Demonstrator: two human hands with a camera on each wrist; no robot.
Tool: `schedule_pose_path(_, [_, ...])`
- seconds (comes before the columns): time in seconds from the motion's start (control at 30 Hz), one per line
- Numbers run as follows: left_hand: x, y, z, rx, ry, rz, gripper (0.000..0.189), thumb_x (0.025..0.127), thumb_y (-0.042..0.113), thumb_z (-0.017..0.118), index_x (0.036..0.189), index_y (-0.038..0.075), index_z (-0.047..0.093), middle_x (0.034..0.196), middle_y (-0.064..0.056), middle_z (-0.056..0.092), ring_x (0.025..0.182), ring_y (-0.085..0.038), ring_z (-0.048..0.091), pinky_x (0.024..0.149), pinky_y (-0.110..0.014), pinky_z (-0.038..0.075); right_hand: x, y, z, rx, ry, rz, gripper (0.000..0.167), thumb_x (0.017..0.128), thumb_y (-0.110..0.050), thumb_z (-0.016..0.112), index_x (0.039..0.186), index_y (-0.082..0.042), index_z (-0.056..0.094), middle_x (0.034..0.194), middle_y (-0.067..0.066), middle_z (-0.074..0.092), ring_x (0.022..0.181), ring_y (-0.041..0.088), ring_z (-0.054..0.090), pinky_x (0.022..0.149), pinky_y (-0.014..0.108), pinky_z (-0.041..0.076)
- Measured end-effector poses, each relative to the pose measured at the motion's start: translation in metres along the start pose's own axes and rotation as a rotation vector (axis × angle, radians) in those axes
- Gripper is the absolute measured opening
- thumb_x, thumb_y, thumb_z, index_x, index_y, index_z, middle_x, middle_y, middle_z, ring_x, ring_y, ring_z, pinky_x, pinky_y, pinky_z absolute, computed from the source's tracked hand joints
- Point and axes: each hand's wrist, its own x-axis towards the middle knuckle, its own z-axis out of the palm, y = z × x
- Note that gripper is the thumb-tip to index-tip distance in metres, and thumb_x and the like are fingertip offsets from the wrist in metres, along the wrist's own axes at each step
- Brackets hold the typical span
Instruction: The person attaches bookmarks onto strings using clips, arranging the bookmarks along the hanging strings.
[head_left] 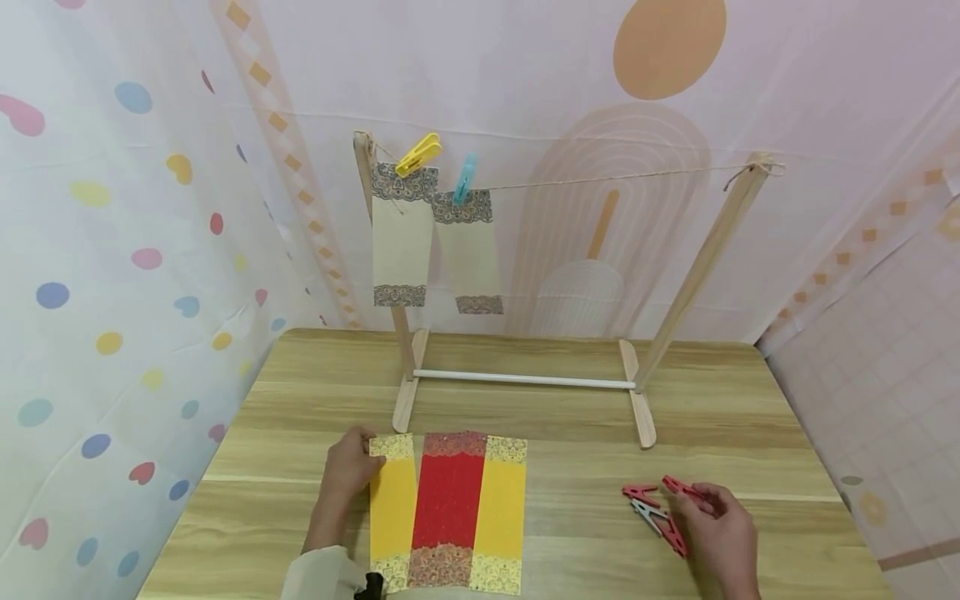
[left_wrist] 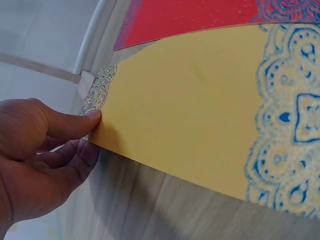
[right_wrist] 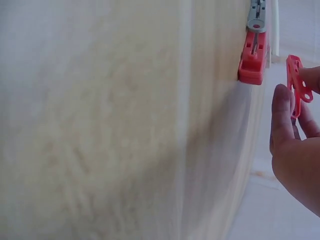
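On the left of the table my left hand (head_left: 348, 467) pinches the upper left edge of a yellow card (head_left: 392, 504) with patterned ends. In the left wrist view the thumb lies on top of the card (left_wrist: 185, 105), fingers beneath. Beside it lie a red card (head_left: 450, 500) and a second yellow card (head_left: 500, 508). My right hand (head_left: 723, 533) holds a red clothespin (right_wrist: 295, 75) between thumb and fingers, at the table's right side. Next to that hand are a grey clothespin (head_left: 647, 511) and other red clothespins (head_left: 675, 537).
Behind the cards stands a wooden rack (head_left: 705, 250) with a white crossbar (head_left: 525, 379) and a string (head_left: 600, 178). Two cream cards hang at its left, under a yellow clothespin (head_left: 417, 155) and a blue clothespin (head_left: 464, 180). Patterned curtains (head_left: 480, 75) surround the table.
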Motion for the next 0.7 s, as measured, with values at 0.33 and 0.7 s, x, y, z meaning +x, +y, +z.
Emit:
schedule_pose_path(0.33, [-0.001, 0.011, -0.021, -0.118, 0.030, -0.022, 0.032, 0.088, 0.003, 0.072, 0.114, -0.010, 0.060, 0.092, -0.014, 0.060, 0.079, -0.024, 0.056, 0.068, -0.035, 0.048, 0.003, 0.003, 0.003, 0.127, 0.056, -0.024, 0.034, 0.095, -0.009, 0.071, 0.121, 0.012, 0.064, 0.108, 0.025, 0.071, 0.075, -0.013, 0.056, 0.066, 0.010, 0.050])
schedule_pose_path(0.7, [0.000, 0.031, -0.043, -0.238, 0.032, -0.019, 0.030, 0.095, 0.010, 0.071, 0.116, -0.008, 0.060, 0.105, -0.021, 0.068, 0.092, -0.031, 0.067, 0.071, -0.033, 0.053, 0.000, -0.003, 0.002, 0.322, 0.104, 0.031, 0.043, 0.089, -0.017, 0.080, 0.121, 0.009, 0.068, 0.081, -0.025, 0.067, 0.076, -0.011, 0.063, 0.066, 0.011, 0.052])
